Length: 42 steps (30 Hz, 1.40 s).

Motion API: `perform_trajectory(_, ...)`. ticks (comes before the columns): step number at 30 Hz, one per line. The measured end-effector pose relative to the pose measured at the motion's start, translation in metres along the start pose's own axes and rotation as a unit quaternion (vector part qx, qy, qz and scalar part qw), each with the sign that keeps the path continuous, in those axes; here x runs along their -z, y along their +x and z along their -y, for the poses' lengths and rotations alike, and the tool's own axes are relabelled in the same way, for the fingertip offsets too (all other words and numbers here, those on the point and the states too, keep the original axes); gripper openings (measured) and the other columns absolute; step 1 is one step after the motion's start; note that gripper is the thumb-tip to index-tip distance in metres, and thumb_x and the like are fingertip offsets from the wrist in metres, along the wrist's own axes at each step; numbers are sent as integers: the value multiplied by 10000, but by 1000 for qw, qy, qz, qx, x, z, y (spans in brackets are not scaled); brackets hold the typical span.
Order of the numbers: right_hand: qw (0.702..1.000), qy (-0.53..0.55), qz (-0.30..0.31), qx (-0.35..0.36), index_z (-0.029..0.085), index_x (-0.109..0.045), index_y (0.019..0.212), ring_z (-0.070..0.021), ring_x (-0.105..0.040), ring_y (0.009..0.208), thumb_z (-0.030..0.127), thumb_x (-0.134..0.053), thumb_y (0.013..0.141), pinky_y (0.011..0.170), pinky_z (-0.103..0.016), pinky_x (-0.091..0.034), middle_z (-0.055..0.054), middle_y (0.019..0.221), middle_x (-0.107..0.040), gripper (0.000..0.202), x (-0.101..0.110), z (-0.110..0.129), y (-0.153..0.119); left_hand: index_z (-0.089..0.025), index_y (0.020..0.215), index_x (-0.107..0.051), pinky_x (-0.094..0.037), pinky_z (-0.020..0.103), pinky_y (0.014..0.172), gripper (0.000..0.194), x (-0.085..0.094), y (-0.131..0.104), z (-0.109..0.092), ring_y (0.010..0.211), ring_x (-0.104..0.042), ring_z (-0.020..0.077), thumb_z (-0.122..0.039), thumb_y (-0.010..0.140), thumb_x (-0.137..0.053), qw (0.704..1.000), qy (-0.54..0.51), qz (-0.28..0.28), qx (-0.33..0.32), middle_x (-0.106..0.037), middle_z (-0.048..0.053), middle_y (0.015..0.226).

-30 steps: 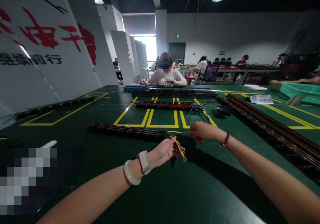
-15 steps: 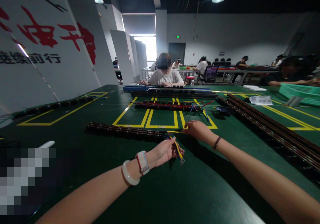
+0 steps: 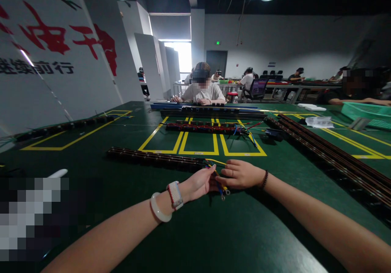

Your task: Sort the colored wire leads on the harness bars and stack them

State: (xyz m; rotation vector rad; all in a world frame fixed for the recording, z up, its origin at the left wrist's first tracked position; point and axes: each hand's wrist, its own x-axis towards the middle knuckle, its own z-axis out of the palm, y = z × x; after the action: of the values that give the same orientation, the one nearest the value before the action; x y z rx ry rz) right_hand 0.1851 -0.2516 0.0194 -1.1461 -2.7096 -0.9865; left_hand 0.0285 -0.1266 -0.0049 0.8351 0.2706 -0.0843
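Note:
My left hand (image 3: 200, 182) is closed on a bundle of thin wires, some yellow and some blue, with ring terminals (image 3: 226, 191) at their tips. These wires come out of the right end of a long black strip with brown lengthwise lines (image 3: 155, 159), which lies on the green table (image 3: 195, 232). A separate yellow wire (image 3: 216, 160) arches from that end to my right hand (image 3: 243, 174), whose fingers are closed on it beside the bundle. My right fingertips meet the wires close to my left fingers. The exact grip inside both hands is partly hidden.
Beyond lies a similar strip with red and blue wires (image 3: 204, 128), over yellow tape outlines (image 3: 198, 153). Long brown-lined strips (image 3: 330, 159) run along the right. A green basket (image 3: 363, 116) stands far right. Across the table sits a person (image 3: 201, 90).
My right hand has come down and toward me, bringing the yellow wire to the bundle at my left fingers. My left hand has hardly moved.

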Motion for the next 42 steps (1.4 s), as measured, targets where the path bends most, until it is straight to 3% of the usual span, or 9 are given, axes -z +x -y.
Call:
perform_trajectory(8, 999, -2, 1, -38, 161, -548, 1134, -152, -570, 731, 153, -338, 943, 726, -325, -439, -59, 852, -654, 284, -9, -8, -12, -93, 920, -551, -486, 288, 667, 245, -1, -3, -3, 678, -646, 162, -265, 942, -378, 1000, 22, 6, -4, -659, 94, 779)
perform_trajectory(15, 979, 84, -99, -155, 139, -562, 1036, -167, -551, 738, 222, -423, 937, 695, -309, -424, -71, 821, -650, 190, -11, -9, -5, -72, 861, -556, -495, 314, 714, 319, -1, -2, -1, 657, -657, 174, -216, 943, -284, 999, 51, -11, -3, -660, 125, 727)
perform_trajectory(18, 950, 153, -111, -248, 156, -575, 938, -159, -543, 728, 243, -405, 950, 693, -289, -411, -68, 797, -641, 191, -4, -14, 13, -91, 795, -537, -503, 323, 687, 370, -3, 0, 0, 630, -658, 178, -244, 956, -242, 996, 87, -29, 0, -662, 138, 709)
perform_trajectory(22, 908, 202, -74, -360, 170, -566, 812, -152, -525, 686, 334, -370, 971, 627, -256, -369, -56, 733, -607, 301, 5, -27, 53, -112, 761, -523, -511, 361, 670, 376, -3, 2, 1, 607, -662, 201, -287, 956, -253, 994, 105, -36, 3, -662, 138, 678)
perform_trajectory(28, 935, 161, 16, -315, 155, -613, 855, -153, -582, 718, 336, -418, 963, 651, -253, -352, -66, 787, -655, 286, -11, -42, 125, -117, 733, -545, -504, 377, 733, 356, -4, -4, -2, 649, -661, 199, -263, 942, -297, 993, 110, -30, 9, -667, 117, 670)
perform_trajectory(32, 949, 125, 92, -275, 130, -632, 827, -184, -616, 734, 283, -462, 944, 680, -282, -378, -100, 794, -675, 258, -23, -38, 147, -112, 699, -557, -483, 382, 787, 345, -4, -7, -3, 684, -658, 202, -202, 918, -307, 994, 106, -13, 17, -665, 123, 698)
perform_trajectory(37, 918, 267, 5, -295, 154, -632, 991, -159, -617, 795, 351, -463, 945, 688, -251, -418, -74, 885, -679, 263, -2, -36, 125, -122, 758, -551, -483, 373, 759, 261, 0, -3, 1, 678, -651, 200, -250, 914, -384, 994, 108, -20, -9, -663, 114, 711)
perform_trajectory(39, 889, 327, -38, -318, 168, -621, 1023, -154, -609, 835, 364, -426, 957, 707, -250, -439, -65, 931, -670, 284, 9, -35, 105, -124, 761, -528, -488, 374, 732, 269, 1, 0, 2, 656, -650, 203, -284, 924, -386, 994, 109, -23, -14, -657, 116, 694)
perform_trajectory(42, 862, 325, -63, -383, 170, -628, 994, -161, -592, 849, 357, -425, 951, 738, -272, -454, -71, 940, -648, 279, 12, -31, 65, -117, 754, -499, -488, 360, 707, 314, 1, 2, 2, 636, -651, 198, -299, 946, -329, 993, 111, -25, 2, -650, 130, 685)
